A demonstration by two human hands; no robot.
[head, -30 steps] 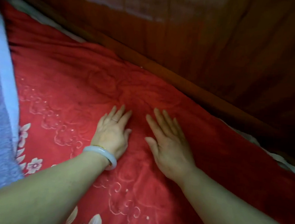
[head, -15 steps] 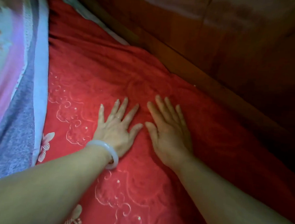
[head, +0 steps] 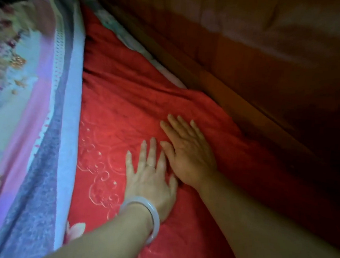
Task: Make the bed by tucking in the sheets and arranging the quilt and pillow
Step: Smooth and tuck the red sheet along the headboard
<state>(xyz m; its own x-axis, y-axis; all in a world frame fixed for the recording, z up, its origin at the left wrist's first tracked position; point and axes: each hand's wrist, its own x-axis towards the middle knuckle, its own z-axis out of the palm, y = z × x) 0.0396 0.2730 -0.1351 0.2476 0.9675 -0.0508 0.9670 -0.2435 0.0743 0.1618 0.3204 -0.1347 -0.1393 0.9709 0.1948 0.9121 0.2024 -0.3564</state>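
Two hands press flat on a red embroidered bed sheet [head: 126,109], the left hand [head: 149,180], wearing a pale translucent bangle [head: 148,214], just nearer than the right hand [head: 187,150]. A purple-and-blue floral quilt [head: 23,117] lies left; a dark wooden bed frame [head: 250,84] runs along the right.

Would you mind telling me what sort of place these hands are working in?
Most likely a bedroom: the left hand and right hand press flat on a red embroidered sheet, a floral quilt lies alongside, and a wooden panel borders it.
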